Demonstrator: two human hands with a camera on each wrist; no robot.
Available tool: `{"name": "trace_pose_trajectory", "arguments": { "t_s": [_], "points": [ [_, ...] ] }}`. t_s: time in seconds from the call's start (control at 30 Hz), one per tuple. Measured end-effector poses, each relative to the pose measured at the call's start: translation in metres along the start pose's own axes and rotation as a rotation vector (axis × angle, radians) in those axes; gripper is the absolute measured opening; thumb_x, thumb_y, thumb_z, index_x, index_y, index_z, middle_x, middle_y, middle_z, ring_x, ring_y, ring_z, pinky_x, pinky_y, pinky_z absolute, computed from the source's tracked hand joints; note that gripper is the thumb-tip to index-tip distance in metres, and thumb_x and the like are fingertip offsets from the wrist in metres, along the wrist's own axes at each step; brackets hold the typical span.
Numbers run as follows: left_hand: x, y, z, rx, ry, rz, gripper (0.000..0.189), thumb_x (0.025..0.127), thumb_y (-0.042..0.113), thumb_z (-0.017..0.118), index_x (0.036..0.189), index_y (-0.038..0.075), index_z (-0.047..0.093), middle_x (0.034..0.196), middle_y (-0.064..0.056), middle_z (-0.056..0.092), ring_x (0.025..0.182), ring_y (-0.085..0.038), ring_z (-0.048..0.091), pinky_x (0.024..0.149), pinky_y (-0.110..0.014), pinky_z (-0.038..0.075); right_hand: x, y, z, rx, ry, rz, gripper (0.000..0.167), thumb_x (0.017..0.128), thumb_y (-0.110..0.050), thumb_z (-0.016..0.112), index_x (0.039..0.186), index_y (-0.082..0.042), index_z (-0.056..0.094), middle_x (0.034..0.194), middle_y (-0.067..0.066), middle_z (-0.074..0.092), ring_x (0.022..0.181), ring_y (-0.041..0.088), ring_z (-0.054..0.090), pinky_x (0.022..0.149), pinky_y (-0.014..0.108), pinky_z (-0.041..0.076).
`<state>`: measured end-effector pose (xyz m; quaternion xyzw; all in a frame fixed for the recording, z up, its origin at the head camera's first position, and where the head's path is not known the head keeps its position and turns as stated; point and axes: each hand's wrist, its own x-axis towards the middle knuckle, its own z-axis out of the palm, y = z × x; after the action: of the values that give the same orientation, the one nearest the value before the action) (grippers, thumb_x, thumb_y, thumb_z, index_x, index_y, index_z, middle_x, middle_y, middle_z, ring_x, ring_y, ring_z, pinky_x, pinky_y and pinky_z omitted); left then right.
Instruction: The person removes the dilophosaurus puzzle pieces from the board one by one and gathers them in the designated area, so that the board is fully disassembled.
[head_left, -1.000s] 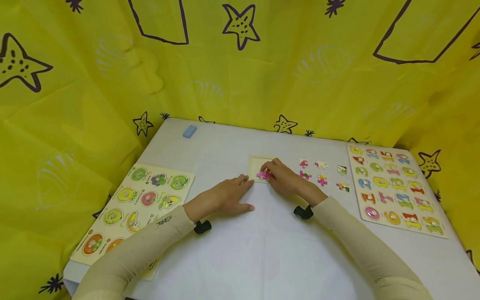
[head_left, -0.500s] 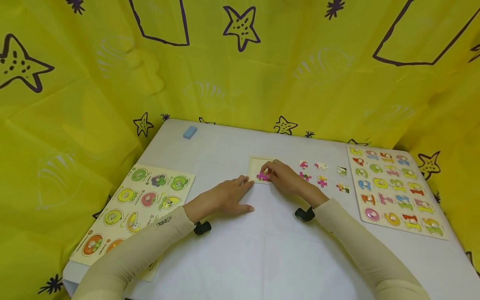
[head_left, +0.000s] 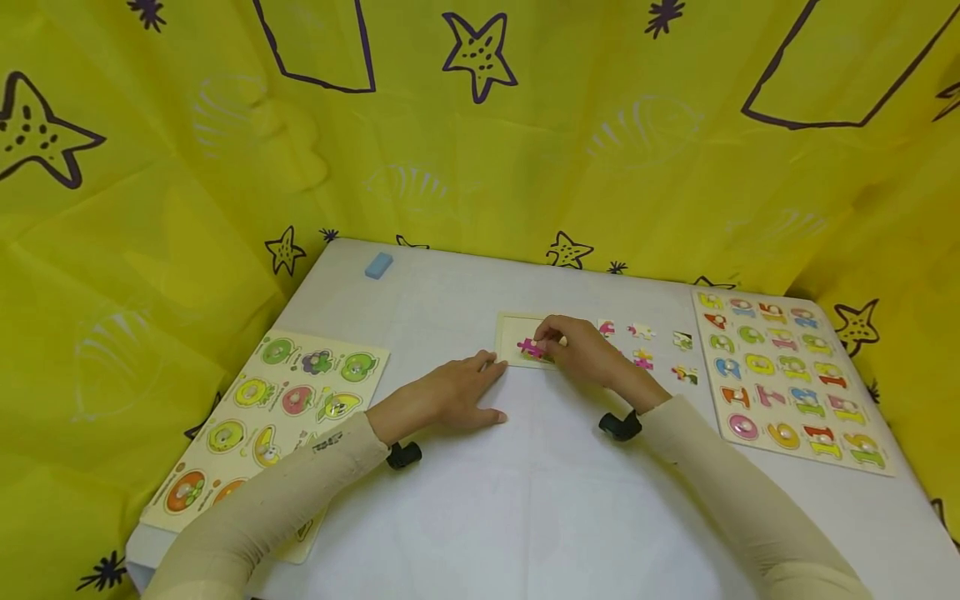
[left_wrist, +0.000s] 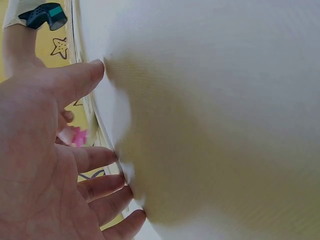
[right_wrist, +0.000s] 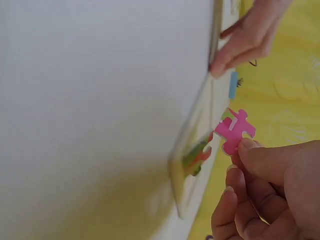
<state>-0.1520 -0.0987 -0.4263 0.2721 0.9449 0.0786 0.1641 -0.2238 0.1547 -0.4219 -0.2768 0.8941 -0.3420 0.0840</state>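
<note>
My right hand (head_left: 576, 348) pinches a pink jigsaw piece (head_left: 529, 347) between thumb and forefinger. In the right wrist view the piece (right_wrist: 236, 131) is lifted and tilted above a small wooden puzzle tray (head_left: 504, 329). Another piece, green and orange (right_wrist: 196, 156), lies in the tray near its corner; the hand mostly hides it in the head view. My left hand (head_left: 461, 393) rests on the table with fingers spread, its fingertips against the tray's near left corner. Palm and loosely extended fingers show in the left wrist view (left_wrist: 45, 150).
Several loose jigsaw pieces (head_left: 642, 359) lie right of the tray, some partly behind the right hand. A number board (head_left: 787, 387) is at the far right, a fruit board (head_left: 258, 375) at the left under the left sleeve. A blue block (head_left: 378, 266) sits at the back left.
My right hand has drawn slightly to the right, and the pink jigsaw piece in its fingers has turned and shifted a little. My left hand stays in place.
</note>
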Motion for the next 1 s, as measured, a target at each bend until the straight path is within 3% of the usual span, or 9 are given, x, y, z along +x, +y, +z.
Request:
{"name": "trace_pose_trajectory", "arguments": {
  "t_s": [0.2,0.43,0.57,0.63,0.8,1.0],
  "points": [
    [0.0,0.001,-0.001,-0.002,-0.008,0.002,0.087,0.1,0.062,0.061,0.167,0.014,0.033,0.168,-0.012,0.035,0.147,-0.035,0.049,0.122,-0.047,0.04,-0.011,-0.001,-0.029,-0.045,0.038,-0.001,0.007,0.104,-0.007,0.067,0.109,-0.007,0.071,0.104,0.008,0.073,0.097,0.026,0.064,0.088,0.04,0.054],
    [0.0,0.001,-0.001,-0.009,-0.011,-0.011,0.087,0.1,0.062,0.061,0.167,0.015,0.033,0.168,-0.011,0.035,0.147,-0.035,0.048,0.123,-0.047,0.039,-0.037,0.012,-0.065,-0.063,0.03,0.092,0.007,0.104,-0.013,0.068,0.109,-0.01,0.072,0.103,0.014,0.071,0.085,0.026,0.061,0.066,0.029,0.052],
    [-0.001,0.002,-0.001,-0.011,-0.015,-0.018,0.087,0.1,0.063,0.06,0.167,0.016,0.032,0.169,-0.01,0.034,0.147,-0.036,0.048,0.123,-0.048,0.039,-0.056,0.021,-0.08,-0.071,0.015,0.119,0.007,0.105,-0.013,0.067,0.109,-0.01,0.072,0.105,0.01,0.071,0.092,0.025,0.061,0.068,0.028,0.054],
    [-0.001,0.002,-0.001,-0.011,-0.015,-0.021,0.087,0.1,0.063,0.06,0.167,0.016,0.032,0.169,-0.01,0.034,0.147,-0.036,0.048,0.123,-0.048,0.04,-0.066,0.026,-0.086,-0.083,0.011,0.119,0.007,0.105,-0.013,0.067,0.108,-0.01,0.073,0.105,0.007,0.072,0.097,0.024,0.062,0.075,0.028,0.054],
    [-0.001,0.002,-0.001,-0.005,-0.018,-0.021,0.088,0.1,0.063,0.06,0.168,0.016,0.031,0.17,-0.011,0.034,0.147,-0.036,0.048,0.122,-0.047,0.04,-0.092,0.039,-0.1,-0.082,-0.04,0.176,0.009,0.105,-0.016,0.067,0.108,-0.01,0.072,0.102,0.005,0.071,0.096,0.024,0.062,0.073,0.028,0.054],
    [-0.002,0.003,-0.001,-0.013,-0.02,-0.017,0.088,0.1,0.063,0.06,0.168,0.015,0.031,0.17,-0.011,0.033,0.148,-0.035,0.047,0.123,-0.047,0.04,-0.114,0.059,-0.104,-0.073,-0.146,0.155,0.007,0.103,-0.008,0.066,0.106,-0.007,0.073,0.099,-0.001,0.071,0.091,0.013,0.061,0.08,0.022,0.053]
  ]
}}
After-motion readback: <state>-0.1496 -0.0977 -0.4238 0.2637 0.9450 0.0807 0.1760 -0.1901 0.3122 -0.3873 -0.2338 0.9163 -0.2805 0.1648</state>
